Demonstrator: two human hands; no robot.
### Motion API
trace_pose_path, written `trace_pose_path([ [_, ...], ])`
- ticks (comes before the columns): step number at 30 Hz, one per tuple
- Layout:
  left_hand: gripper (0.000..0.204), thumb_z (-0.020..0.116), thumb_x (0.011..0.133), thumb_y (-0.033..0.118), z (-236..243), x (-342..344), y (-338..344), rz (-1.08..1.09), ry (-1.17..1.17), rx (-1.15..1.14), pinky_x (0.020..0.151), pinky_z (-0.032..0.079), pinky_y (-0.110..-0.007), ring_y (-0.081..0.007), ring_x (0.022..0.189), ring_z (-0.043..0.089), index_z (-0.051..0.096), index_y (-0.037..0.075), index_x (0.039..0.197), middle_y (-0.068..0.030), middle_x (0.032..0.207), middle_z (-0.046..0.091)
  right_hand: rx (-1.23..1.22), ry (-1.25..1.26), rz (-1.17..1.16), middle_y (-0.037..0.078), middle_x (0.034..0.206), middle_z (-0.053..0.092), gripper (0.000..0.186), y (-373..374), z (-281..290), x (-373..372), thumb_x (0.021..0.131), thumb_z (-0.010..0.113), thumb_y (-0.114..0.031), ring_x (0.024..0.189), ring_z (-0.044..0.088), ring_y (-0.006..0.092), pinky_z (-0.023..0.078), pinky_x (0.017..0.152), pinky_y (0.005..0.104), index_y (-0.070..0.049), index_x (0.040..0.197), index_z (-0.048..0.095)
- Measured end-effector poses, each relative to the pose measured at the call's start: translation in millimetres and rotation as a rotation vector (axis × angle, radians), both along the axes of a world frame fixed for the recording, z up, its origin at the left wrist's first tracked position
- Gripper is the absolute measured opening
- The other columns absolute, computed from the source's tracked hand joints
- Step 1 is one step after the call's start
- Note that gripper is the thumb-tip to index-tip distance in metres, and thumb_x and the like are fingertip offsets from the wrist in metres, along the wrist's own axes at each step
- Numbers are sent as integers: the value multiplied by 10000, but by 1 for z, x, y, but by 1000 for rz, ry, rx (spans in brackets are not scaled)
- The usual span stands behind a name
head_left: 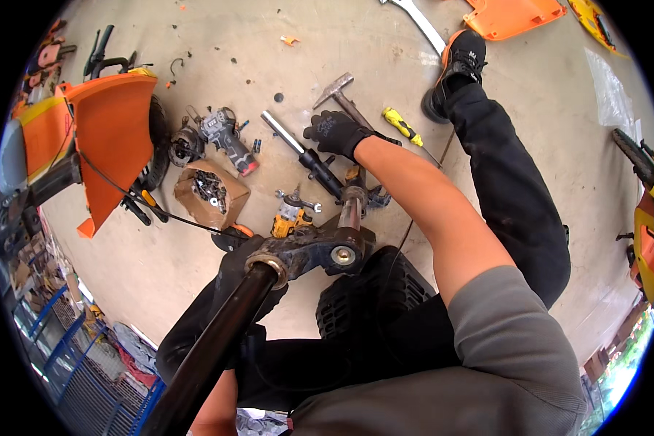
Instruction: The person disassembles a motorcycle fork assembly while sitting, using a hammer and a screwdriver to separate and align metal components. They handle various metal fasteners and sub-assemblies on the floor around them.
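My left hand [270, 299], in a black glove, is wrapped round a long black tube [218, 327]; its fingers are mostly hidden behind it. The tube leans up from the lower left and ends in a dirty metal fork clamp [305, 254], above a knobbly black tyre [374, 294]. My right hand [338, 136], gloved in black, is reached forward, low over the floor, with its fingers curled; what they hold, if anything, is hidden. Close by it lie a hammer [334, 91] and a shock absorber [309, 156] with a silver rod. The hammer's handle passes beside the glove.
A yellow screwdriver [402, 126] lies right of my right hand. Leftward are a grey impact wrench [227, 138], a carton of bolts [232, 195] and a yellow power tool [292, 216]. An orange-panelled vehicle [112, 138] stands left. My shoe [463, 58] is near a large spanner [421, 23].
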State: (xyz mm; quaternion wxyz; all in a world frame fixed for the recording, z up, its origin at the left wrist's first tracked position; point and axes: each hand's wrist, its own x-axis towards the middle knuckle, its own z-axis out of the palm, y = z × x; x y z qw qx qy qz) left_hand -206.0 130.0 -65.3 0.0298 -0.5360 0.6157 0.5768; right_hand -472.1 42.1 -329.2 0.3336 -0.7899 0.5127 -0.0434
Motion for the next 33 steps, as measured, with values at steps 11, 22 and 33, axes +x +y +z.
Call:
trace_pose_path([
  [11,294,724,846,91,-6,-8,-5,7,38,-43,745,537,-314,-217,849,681,651,15,1121,-79,960,709,50,-133,-318,174,1073,697,161,7,-12,-10,888,574,-76,1018,682,329,553,855,400,-76,984,703],
  [22,253,650,834,87,30,-45,-8,-82,83,-278,703,519,-373,-204,774,665,661,-24,1062,-104,835,687,169,-1194,-503,99,982,708,216,23,282,-86,889,704,-84,888,694,161,573,828,303,18,1075,668],
  [33,345,679,769,49,1,-43,-8,-349,179,-528,763,527,-359,-221,842,650,644,17,1111,-123,903,681,-111,-1450,-509,81,1003,636,173,172,376,-71,874,656,89,924,617,153,534,825,297,-31,956,564],
])
